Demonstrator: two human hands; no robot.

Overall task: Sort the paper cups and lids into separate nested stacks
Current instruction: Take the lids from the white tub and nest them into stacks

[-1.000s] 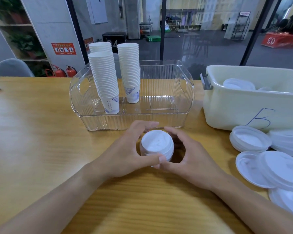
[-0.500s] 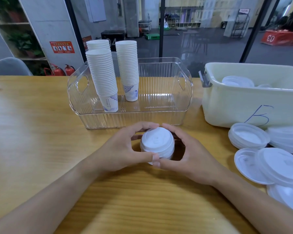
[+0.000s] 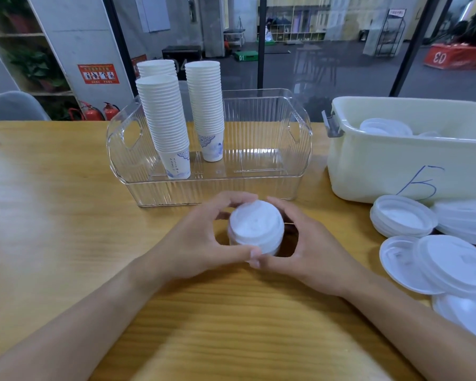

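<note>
Little has moved: both hands stay curled round the lid stack (image 3: 256, 229), near the worktop's (image 3: 52, 229) front-centre. Left hand (image 3: 201, 243) grips its left side; right hand (image 3: 305, 248) grips the right, thumbs meeting in front. Cup stacks (image 3: 165, 122) stand in the clear bin (image 3: 259, 171). Recommended: squeeze evenly to square the rims, then lift vertically.

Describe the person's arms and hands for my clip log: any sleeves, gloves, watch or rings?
Both forearms are bare up to the frame edge, with no sleeves showing. The left hand and right hand wear no gloves, and no rings show on the visible fingers. Neither wrist carries a watch or band. The nails that show at the thumb tips look short and unpainted.
</note>
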